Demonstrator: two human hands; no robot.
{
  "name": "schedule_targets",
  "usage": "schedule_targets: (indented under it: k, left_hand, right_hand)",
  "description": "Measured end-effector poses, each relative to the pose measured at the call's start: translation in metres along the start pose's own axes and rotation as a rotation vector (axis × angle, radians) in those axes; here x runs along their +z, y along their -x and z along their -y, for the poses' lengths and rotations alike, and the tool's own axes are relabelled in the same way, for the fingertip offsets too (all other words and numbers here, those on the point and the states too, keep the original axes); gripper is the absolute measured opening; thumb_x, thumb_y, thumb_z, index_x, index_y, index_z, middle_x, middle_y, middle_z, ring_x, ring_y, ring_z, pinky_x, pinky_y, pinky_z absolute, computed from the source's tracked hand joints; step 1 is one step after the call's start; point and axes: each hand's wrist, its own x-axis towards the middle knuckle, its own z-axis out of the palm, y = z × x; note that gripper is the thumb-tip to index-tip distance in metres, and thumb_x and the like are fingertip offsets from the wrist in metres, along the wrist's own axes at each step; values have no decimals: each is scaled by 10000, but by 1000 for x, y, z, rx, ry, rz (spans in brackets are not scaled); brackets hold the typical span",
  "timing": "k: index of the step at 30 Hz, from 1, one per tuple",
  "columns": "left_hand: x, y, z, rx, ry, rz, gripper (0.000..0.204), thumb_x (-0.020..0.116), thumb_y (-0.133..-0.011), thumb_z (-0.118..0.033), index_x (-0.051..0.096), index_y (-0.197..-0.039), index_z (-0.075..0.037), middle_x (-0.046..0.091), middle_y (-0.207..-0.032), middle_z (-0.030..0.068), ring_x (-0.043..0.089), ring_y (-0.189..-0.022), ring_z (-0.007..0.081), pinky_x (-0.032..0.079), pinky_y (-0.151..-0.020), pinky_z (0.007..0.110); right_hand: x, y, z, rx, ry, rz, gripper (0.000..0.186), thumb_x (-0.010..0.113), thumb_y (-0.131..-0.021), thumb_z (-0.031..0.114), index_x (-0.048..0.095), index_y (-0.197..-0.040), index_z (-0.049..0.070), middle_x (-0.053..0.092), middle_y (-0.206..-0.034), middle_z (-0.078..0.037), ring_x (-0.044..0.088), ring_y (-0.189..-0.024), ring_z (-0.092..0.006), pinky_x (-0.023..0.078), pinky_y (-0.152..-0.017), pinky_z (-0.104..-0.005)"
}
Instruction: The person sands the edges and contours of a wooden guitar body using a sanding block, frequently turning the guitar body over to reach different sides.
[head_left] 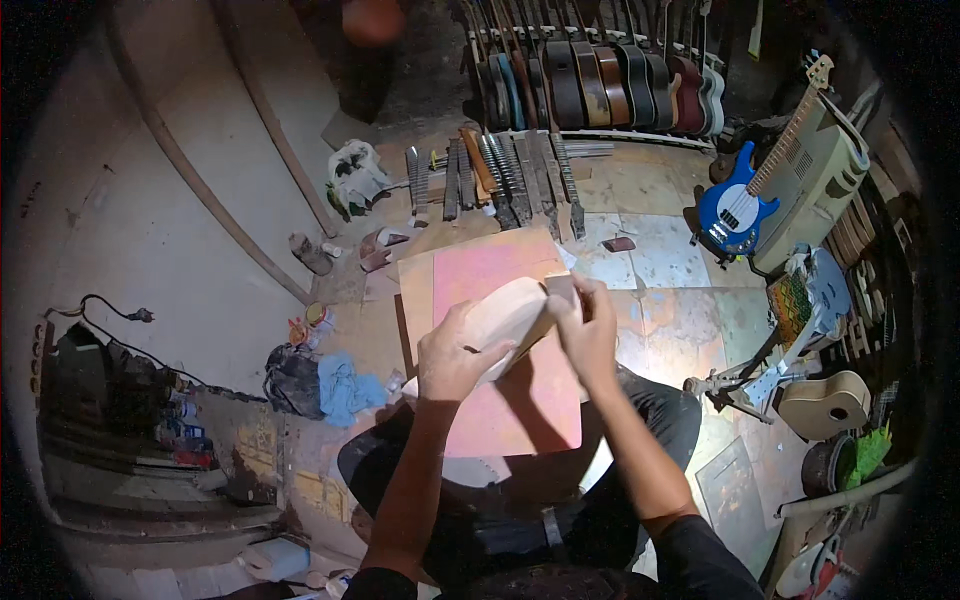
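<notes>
My left hand (452,358) grips a pale, curved wooden piece (505,312) with a rounded far end, its thumb lying across the face. The piece is tilted up above a pink-topped board (480,425) in front of my lap. At the wood's right edge, my right hand (590,335) is closed around a small grey-brown block (562,290), which looks like a sanding block. The block meets the rim of the wood near its far right end. The underside of the wood is mostly hidden, and a shadow falls across the board below it.
Several guitar necks (505,175) lie on the floor ahead, with a rack of guitars (600,85) behind them. A blue electric bass (737,205) leans at right, above an acoustic guitar body (825,405). A blue cloth (348,388) lies at left.
</notes>
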Motion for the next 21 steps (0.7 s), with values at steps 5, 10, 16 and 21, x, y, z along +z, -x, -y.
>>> schedule_targets:
  k: [5, 10, 16, 21]
  left_hand:
    - [16, -5, -1, -80, 172, -39, 505, 833, -787, -350, 677, -1202, -108, 737, -1014, 229, 730, -962, 407, 578, -848, 465]
    - [33, -18, -11, -32, -80, -30, 387, 804, -817, -338, 678, -1114, -126, 737, -976, 211, 699, -926, 456, 554, -801, 523]
    - [46, -24, -22, -76, -105, -45, 333, 774, -843, -281, 678, -1119, -122, 733, -969, 216, 699, -915, 458, 550, -791, 528]
    - [43, -20, -13, -27, -30, -47, 380, 756, -843, -286, 675, -1175, -120, 740, -985, 214, 706, -934, 452, 550, -816, 528]
  right_hand:
    - [17, 27, 62, -464, 309, 30, 314, 808, -852, 146, 727, -1141, 54, 622, -1172, -231, 645, -1037, -381, 523, -889, -440]
    - [16, 11, 61, -331, 341, 1, 363, 820, -809, 155, 744, -1158, 92, 612, -1155, -215, 623, -1018, -396, 514, -851, -452]
    - [7, -5, 48, -247, 269, -63, 460, 858, -791, 169, 681, -1194, 36, 604, -1148, -213, 604, -1059, -393, 495, -923, -453]
    - [7, 6, 30, -442, 210, -65, 379, 851, -800, 154, 692, -1122, 34, 604, -1133, -216, 608, -1020, -393, 497, -922, -459]
